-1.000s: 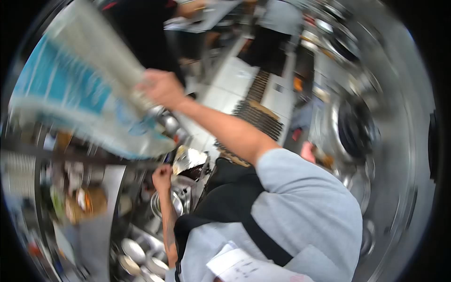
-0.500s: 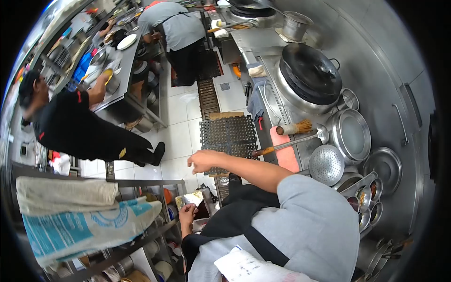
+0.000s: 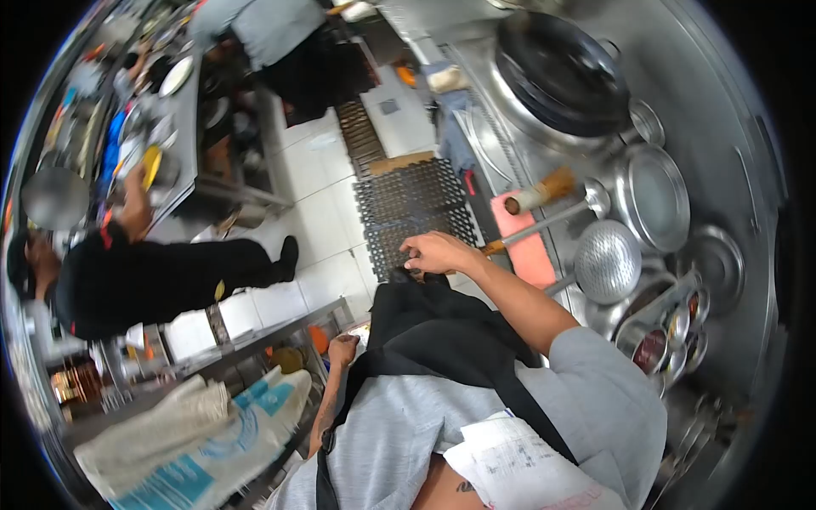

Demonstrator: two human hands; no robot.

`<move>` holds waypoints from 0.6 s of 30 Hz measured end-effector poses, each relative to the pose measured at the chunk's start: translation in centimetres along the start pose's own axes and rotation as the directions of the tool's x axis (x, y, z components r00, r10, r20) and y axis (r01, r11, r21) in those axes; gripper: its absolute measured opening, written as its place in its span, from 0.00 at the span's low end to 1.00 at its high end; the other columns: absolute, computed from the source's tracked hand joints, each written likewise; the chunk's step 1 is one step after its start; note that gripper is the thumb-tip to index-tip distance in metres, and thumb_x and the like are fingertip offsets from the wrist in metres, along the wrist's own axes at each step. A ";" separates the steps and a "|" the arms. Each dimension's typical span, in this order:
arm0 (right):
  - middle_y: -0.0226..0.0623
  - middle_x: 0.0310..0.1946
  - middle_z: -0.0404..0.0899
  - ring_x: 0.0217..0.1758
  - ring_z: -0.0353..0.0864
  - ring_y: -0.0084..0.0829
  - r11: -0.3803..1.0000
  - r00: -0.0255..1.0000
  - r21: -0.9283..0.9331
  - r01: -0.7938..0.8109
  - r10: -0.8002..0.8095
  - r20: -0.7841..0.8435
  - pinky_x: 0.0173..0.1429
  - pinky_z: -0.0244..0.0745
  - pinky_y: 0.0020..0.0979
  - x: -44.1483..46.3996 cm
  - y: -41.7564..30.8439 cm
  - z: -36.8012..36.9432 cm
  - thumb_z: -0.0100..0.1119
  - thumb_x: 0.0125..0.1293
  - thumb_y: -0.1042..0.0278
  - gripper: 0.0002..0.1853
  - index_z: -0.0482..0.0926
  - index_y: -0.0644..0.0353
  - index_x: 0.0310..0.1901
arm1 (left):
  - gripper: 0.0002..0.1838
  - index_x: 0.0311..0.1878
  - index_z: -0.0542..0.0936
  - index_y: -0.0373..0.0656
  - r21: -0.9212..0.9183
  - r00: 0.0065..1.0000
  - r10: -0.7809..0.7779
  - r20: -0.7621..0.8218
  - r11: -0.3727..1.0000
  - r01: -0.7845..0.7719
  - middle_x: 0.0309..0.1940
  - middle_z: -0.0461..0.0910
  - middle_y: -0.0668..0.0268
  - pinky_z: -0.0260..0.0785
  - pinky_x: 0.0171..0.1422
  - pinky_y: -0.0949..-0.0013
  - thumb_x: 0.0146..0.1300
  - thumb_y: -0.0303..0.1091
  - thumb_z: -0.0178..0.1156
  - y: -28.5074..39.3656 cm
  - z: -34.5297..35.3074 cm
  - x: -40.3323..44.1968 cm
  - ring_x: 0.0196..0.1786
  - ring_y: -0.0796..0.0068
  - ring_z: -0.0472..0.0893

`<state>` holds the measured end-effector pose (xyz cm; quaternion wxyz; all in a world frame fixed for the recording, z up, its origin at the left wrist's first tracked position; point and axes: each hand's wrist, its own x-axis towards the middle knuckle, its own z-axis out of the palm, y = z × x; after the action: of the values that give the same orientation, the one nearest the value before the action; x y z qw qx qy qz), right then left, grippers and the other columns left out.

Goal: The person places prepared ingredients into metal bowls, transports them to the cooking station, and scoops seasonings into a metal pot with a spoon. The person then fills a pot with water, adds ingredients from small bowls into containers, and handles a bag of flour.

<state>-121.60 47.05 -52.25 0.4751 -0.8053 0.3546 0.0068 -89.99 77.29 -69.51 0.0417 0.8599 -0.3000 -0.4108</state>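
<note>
My right hand (image 3: 440,253) hangs in front of my black apron (image 3: 442,327), above the perforated black floor mat (image 3: 408,204); its fingers are loosely curved and apart, with nothing between them. Low at my left side, my left hand (image 3: 343,349) has its fingers curled beside the metal shelf, and whatever it may hold is too small to make out. A white and blue sack (image 3: 246,429) lies draped over the shelf at the lower left, out of reach of both hands.
A black wok (image 3: 561,72) sits on the stove at the right, near a bamboo brush (image 3: 540,191), a ladle (image 3: 597,200) and a perforated strainer (image 3: 608,262). One person in black (image 3: 161,285) stands at the left; another (image 3: 280,34) bends farther ahead.
Since the earliest frame, my right hand has let go of the sack, which now rests on the shelf. That hand has come back toward my body, and the view has shifted.
</note>
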 end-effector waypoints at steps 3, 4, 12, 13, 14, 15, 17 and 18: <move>0.43 0.45 0.84 0.48 0.83 0.44 0.992 0.992 0.078 -0.102 0.108 -0.072 0.54 0.76 0.40 -1.4 0.8 -1.9 0.64 0.61 0.55 0.24 0.78 0.59 0.56 | 0.22 0.42 0.88 0.44 0.059 0.992 0.092 0.085 0.994 -0.097 0.36 0.85 0.50 0.75 0.51 0.61 0.58 0.53 0.64 1.1 -0.3 7.0 0.44 0.58 0.86; 0.43 0.45 0.84 0.49 0.83 0.44 0.983 0.986 0.111 -0.145 0.153 -0.070 0.54 0.76 0.40 -1.4 1.1 -2.3 0.64 0.62 0.55 0.23 0.78 0.59 0.56 | 0.22 0.41 0.87 0.43 0.081 0.990 0.076 0.119 0.993 -0.086 0.36 0.86 0.51 0.75 0.52 0.61 0.58 0.53 0.64 2.4 -1.0 8.7 0.44 0.58 0.86; 0.43 0.43 0.84 0.48 0.83 0.45 0.917 0.876 0.191 -0.351 0.394 -0.279 0.53 0.76 0.41 4.2 2.9 -4.5 0.64 0.61 0.56 0.23 0.79 0.59 0.54 | 0.22 0.32 0.86 0.36 0.274 0.852 0.475 0.219 0.808 -0.521 0.27 0.84 0.51 0.73 0.42 0.56 0.59 0.51 0.64 13.3 -9.6 26.8 0.32 0.55 0.84; 0.45 0.42 0.84 0.48 0.83 0.46 0.906 0.852 0.177 -0.384 0.422 -0.311 0.54 0.76 0.42 5.1 2.8 -4.3 0.64 0.60 0.55 0.22 0.79 0.58 0.53 | 0.23 0.30 0.85 0.34 0.290 0.787 0.550 0.278 0.733 -0.615 0.24 0.84 0.53 0.74 0.39 0.56 0.60 0.50 0.64 15.5 -11.8 28.1 0.30 0.57 0.84; 0.46 0.44 0.84 0.51 0.82 0.48 0.899 0.840 0.132 -0.418 0.438 -0.319 0.55 0.75 0.44 6.1 3.0 -4.3 0.64 0.60 0.55 0.22 0.80 0.57 0.53 | 0.22 0.28 0.84 0.33 0.094 0.960 0.183 0.213 0.974 -0.206 0.20 0.81 0.56 0.74 0.33 0.61 0.61 0.48 0.64 17.7 -13.1 28.7 0.24 0.64 0.81; 0.46 0.44 0.84 0.51 0.82 0.48 0.902 0.841 0.127 -0.412 0.430 -0.329 0.55 0.75 0.44 6.8 2.4 -5.0 0.64 0.60 0.55 0.22 0.80 0.57 0.53 | 0.22 0.28 0.84 0.33 0.090 0.960 0.192 0.205 0.973 -0.213 0.20 0.81 0.56 0.74 0.33 0.61 0.61 0.48 0.64 18.4 -14.4 30.3 0.24 0.64 0.81; 0.48 0.47 0.83 0.53 0.81 0.47 0.871 0.810 0.111 -0.479 0.487 -0.326 0.58 0.74 0.44 7.7 0.8 -6.5 0.64 0.61 0.55 0.22 0.80 0.57 0.53 | 0.21 0.28 0.83 0.32 0.003 0.982 0.098 0.160 0.995 -0.100 0.19 0.80 0.58 0.73 0.29 0.64 0.61 0.46 0.64 20.5 -17.2 32.3 0.21 0.68 0.79; 0.48 0.48 0.83 0.55 0.81 0.45 0.847 0.796 0.158 -0.507 0.531 -0.291 0.60 0.73 0.44 8.3 0.0 -7.6 0.64 0.60 0.55 0.23 0.79 0.56 0.55 | 0.21 0.30 0.84 0.32 -0.077 0.980 0.113 0.166 0.992 -0.101 0.20 0.81 0.58 0.73 0.28 0.63 0.61 0.45 0.64 21.2 -18.3 32.3 0.20 0.67 0.77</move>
<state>-117.85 36.52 -51.01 0.4190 -0.6494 0.6346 -0.0084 -71.22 39.03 -72.67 0.0677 0.8025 -0.3341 -0.4897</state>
